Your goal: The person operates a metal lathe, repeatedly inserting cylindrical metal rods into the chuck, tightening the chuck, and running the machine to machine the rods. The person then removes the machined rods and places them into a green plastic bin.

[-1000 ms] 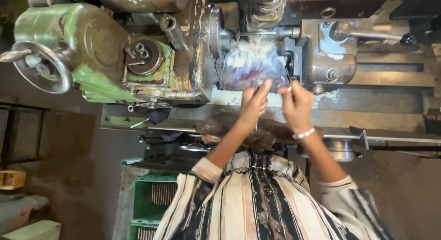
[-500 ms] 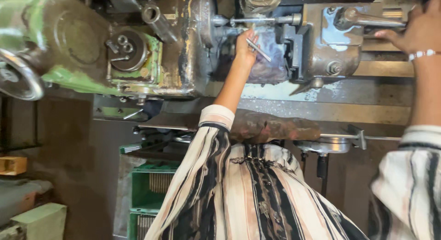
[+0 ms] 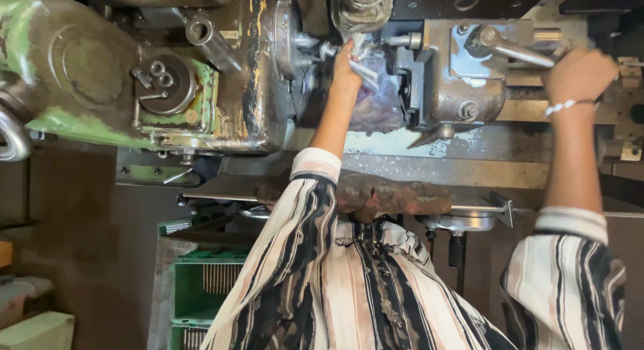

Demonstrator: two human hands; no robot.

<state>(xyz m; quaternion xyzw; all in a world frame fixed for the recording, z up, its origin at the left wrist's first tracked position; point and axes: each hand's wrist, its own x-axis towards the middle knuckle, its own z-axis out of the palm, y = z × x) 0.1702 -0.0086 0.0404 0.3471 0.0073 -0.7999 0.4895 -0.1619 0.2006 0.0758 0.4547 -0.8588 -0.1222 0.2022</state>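
Observation:
My left hand (image 3: 345, 63) reaches up to the work area of an old green lathe (image 3: 80, 75) and is closed on a thin shiny metal rod (image 3: 365, 72). The rod lies against a crumpled clear plastic sheet (image 3: 379, 98) beside the chuck (image 3: 288, 38). My right hand (image 3: 580, 72), with a white bracelet on its wrist, is out to the right. It is closed around the end of a steel lever handle (image 3: 513, 49) on the grey tool post block (image 3: 463, 75). Both sleeves are striped.
A handwheel (image 3: 10, 132) sticks out at the far left. A dirty brown rag (image 3: 392, 194) lies on the tray rim below the bed (image 3: 469, 165), which is dusted with metal chips. A green crate (image 3: 201, 289) with metal parts stands on the floor.
Both hands were together at the plastic sheet. My right hand went out right to the lever, and my left hand stayed at the chuck, now holding the rod. The view has come closer.

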